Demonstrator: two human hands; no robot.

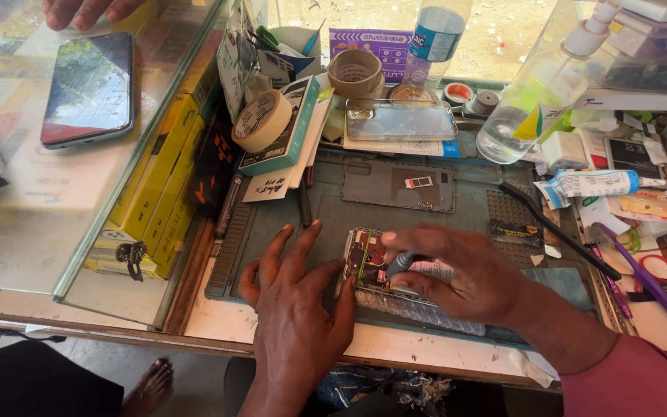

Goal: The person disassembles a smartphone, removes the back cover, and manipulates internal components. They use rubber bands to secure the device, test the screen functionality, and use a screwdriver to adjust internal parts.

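Grey-handled, your screwdriver (400, 263) sat pinched in the fingers of your right hand (468, 272), its tip down on the opened phone (370, 261) lying on the blue repair mat (287, 220) at the near middle of the worktop (210, 316). Your left hand (296, 309) lay flat just left of that phone, fingers spread, thumb touching its edge. Farther back rested a grey back cover (395, 185) and a roll of masking tape (262, 120).
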